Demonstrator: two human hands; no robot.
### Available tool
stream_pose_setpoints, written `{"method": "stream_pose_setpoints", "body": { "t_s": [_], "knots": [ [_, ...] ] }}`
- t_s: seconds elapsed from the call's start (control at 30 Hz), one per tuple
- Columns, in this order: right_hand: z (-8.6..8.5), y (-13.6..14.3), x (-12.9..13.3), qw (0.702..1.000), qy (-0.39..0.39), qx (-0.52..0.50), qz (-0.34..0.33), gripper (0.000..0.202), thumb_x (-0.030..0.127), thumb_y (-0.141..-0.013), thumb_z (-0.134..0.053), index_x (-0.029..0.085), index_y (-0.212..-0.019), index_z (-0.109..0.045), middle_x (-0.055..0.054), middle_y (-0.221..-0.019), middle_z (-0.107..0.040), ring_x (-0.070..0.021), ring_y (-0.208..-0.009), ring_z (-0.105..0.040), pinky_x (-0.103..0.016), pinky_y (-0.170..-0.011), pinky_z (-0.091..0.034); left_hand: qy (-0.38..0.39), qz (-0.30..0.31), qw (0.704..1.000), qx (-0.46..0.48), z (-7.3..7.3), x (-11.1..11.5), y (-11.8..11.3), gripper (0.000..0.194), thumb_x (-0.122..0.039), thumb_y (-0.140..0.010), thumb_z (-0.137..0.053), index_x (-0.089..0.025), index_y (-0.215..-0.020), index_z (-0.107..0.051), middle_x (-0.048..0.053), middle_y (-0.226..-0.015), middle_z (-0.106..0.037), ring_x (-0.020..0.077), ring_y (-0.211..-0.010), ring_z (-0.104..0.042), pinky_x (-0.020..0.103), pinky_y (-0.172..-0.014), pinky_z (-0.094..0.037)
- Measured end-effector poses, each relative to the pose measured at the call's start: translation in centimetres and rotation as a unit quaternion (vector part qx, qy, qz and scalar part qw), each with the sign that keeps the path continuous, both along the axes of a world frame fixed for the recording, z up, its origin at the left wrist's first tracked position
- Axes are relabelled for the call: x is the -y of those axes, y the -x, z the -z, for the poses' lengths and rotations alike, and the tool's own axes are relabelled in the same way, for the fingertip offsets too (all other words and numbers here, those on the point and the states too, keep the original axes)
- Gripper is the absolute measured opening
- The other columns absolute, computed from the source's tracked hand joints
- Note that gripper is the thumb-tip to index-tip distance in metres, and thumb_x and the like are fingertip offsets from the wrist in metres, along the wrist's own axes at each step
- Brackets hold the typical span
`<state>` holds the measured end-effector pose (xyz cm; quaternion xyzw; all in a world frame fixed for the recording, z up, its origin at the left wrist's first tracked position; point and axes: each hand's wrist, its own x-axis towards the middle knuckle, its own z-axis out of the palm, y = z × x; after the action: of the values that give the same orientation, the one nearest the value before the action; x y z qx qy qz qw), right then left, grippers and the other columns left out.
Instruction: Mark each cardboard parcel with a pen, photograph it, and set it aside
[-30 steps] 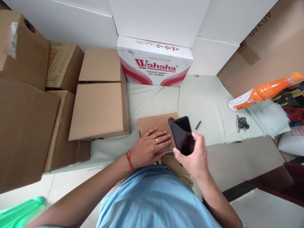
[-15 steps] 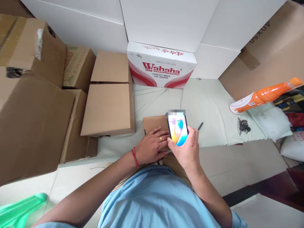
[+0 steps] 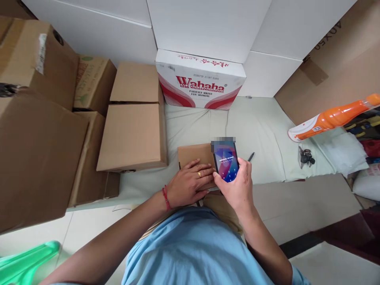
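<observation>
My left hand lies flat on a small brown cardboard box at the front edge of the covered surface, fingers stretched to the right. In my right hand is a smartphone, gripped between the thumb and fingers, its screen facing me. The screen is lit and shows a number keypad on a dark, colourful background. The phone is over the right side of the small box. Just right of it lies a dark pen.
Brown cartons stand at the left, and a white and red Wahaha box is against the wall. At the right are an orange bottle, keys and a large carton. A green plastic object is at lower left.
The phone screen has changed from a bright wallpaper to a darker keypad screen. My right hand and the phone sit slightly further right, while my left hand still rests on the box.
</observation>
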<state>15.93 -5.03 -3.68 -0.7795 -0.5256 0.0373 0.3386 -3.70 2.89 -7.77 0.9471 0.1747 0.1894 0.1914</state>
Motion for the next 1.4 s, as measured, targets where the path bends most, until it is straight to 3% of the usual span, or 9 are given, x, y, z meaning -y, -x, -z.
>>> {"method": "stream_pose_setpoints", "body": {
  "t_s": [0.2, 0.37, 0.53, 0.8, 0.9, 1.03, 1.17, 1.3, 1.4],
  "knots": [
    [1.2, -9.5, 1.2, 0.987, 0.044, 0.007, 0.152, 0.081, 0.066, -0.07, -0.078, 0.017, -0.13, -0.055, -0.022, -0.129, -0.063, -0.0403, -0.121, -0.064, -0.057, -0.103, -0.055, 0.011, -0.013, 1.0, 0.018, 0.2, 0.3, 0.1, 0.042, -0.038, -0.103, -0.071, -0.023, -0.142, -0.071, 0.006, -0.154, -0.071, 0.026, -0.147, -0.062, 0.048, -0.136, -0.03],
    [2.3, -19.7, 3.6, 0.93, 0.233, 0.026, 0.283, 0.092, 0.06, -0.067, -0.081, 0.002, -0.136, -0.058, -0.038, -0.137, -0.06, -0.051, -0.134, -0.059, -0.06, -0.111, -0.05, 0.016, -0.026, 0.999, 0.036, 0.3, 0.5, -0.1, 0.042, -0.038, -0.102, -0.072, -0.022, -0.141, -0.072, 0.005, -0.153, -0.071, 0.0258, -0.146, -0.063, 0.048, -0.136, -0.031],
    [3.2, -23.2, 3.4, 0.895, 0.323, 0.013, 0.307, 0.099, 0.064, -0.072, -0.078, -0.003, -0.142, -0.058, -0.042, -0.138, -0.06, -0.0516, -0.13, -0.063, -0.058, -0.107, -0.053, 0.025, -0.023, 0.999, 0.031, 0.3, 0.5, -0.1, 0.04, -0.039, -0.102, -0.073, -0.025, -0.139, -0.073, 0.005, -0.151, -0.073, 0.0253, -0.147, -0.063, 0.048, -0.135, -0.033],
    [4.1, -18.2, 0.9, 0.962, 0.198, 0.06, 0.18, 0.086, 0.065, -0.079, -0.075, 0.007, -0.141, -0.063, -0.035, -0.154, -0.053, -0.0493, -0.147, -0.047, -0.063, -0.118, -0.042, 0.013, -0.027, 0.999, 0.035, 0.2, 0.5, -0.1, 0.039, -0.038, -0.104, -0.071, -0.024, -0.141, -0.072, 0.005, -0.152, -0.072, 0.0253, -0.148, -0.062, 0.049, -0.137, -0.028],
    [3.6, -14.4, 0.5, 0.992, 0.092, -0.069, 0.052, 0.077, 0.076, -0.089, -0.064, 0.014, -0.135, -0.069, -0.025, -0.136, -0.068, -0.0389, -0.125, -0.066, -0.056, -0.104, -0.055, -0.023, -0.036, 0.998, 0.05, 0.0, 1.3, 0.6, 0.035, -0.041, -0.105, -0.07, -0.026, -0.137, -0.073, 0.006, -0.152, -0.072, 0.0307, -0.156, -0.053, 0.059, -0.14, -0.016],
    [3.7, -9.7, -0.7, 0.943, 0.139, -0.294, -0.071, 0.076, 0.087, -0.094, -0.053, 0.021, -0.123, -0.077, -0.014, -0.116, -0.079, -0.0319, -0.113, -0.074, -0.049, -0.095, -0.063, -0.021, -0.19, 0.976, 0.107, 0.5, 3.9, 2.6, 0.043, -0.034, -0.105, -0.069, -0.03, -0.148, -0.063, 0.012, -0.161, -0.062, 0.0368, -0.161, -0.046, 0.068, -0.135, -0.03],
    [4.6, -6.1, -1.7, 0.937, 0.172, -0.279, -0.123, 0.078, 0.087, -0.092, -0.058, 0.021, -0.13, -0.076, -0.014, -0.126, -0.076, -0.0331, -0.128, -0.07, -0.058, -0.115, -0.053, 0.114, -0.358, 0.916, 0.138, 1.3, 6.3, 4.2, 0.05, -0.031, -0.108, -0.062, -0.029, -0.157, -0.051, 0.016, -0.167, -0.052, 0.0347, -0.156, -0.053, 0.058, -0.123, -0.053],
    [4.4, -3.1, -1.0, 0.919, 0.165, -0.336, -0.124, 0.088, 0.077, -0.083, -0.076, 0.021, -0.15, -0.061, -0.017, -0.142, -0.069, -0.0334, -0.133, -0.067, -0.054, -0.106, -0.061, 0.182, -0.375, 0.895, 0.156, 1.8, 6.9, 4.9, 0.037, -0.037, -0.109, -0.062, -0.032, -0.145, -0.064, 0.011, -0.175, -0.045, 0.0338, -0.155, -0.055, 0.056, -0.12, -0.057],
    [3.2, -2.7, -0.3, 0.865, 0.173, -0.467, -0.054, 0.097, 0.073, -0.081, -0.08, 0.024, -0.159, -0.048, -0.019, -0.151, -0.063, -0.0292, -0.113, -0.076, -0.039, -0.073, -0.066, 0.215, -0.361, 0.889, 0.182, 2.1, 6.4, 5.2, 0.028, -0.039, -0.107, -0.066, -0.03, -0.134, -0.07, 0.011, -0.171, -0.052, 0.0322, -0.152, -0.059, 0.055, -0.119, -0.058]
  ]
}}
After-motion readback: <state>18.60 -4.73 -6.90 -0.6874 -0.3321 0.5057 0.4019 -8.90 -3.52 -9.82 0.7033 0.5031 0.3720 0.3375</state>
